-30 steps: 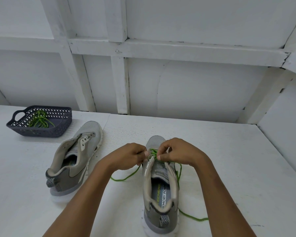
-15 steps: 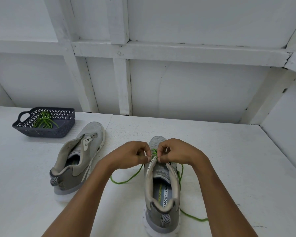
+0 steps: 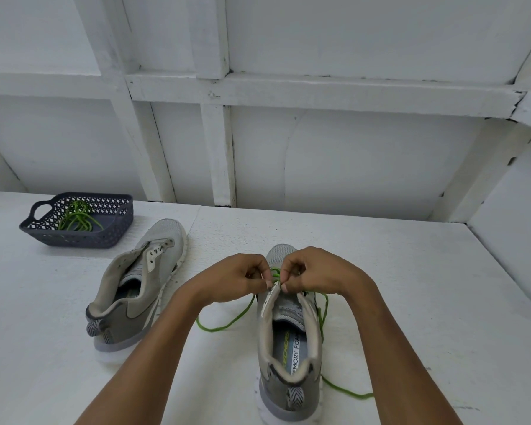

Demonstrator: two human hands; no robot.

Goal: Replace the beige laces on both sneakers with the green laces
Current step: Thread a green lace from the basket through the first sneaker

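Low in the middle of the frame, my left hand (image 3: 236,279) and right hand (image 3: 316,273), fingers curled, both pinch the green lace (image 3: 227,326) at the front eyelets of the near grey sneaker (image 3: 276,391). Its loose ends trail on the white table (image 3: 411,302). Left of it lies the other sneaker (image 3: 141,286), and farther left a dark basket (image 3: 74,239) holds a second green lace (image 3: 77,217).

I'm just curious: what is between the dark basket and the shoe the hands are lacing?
The other sneaker lies there on the white table, touching neither the basket nor the sneaker being laced. The head view shows it.
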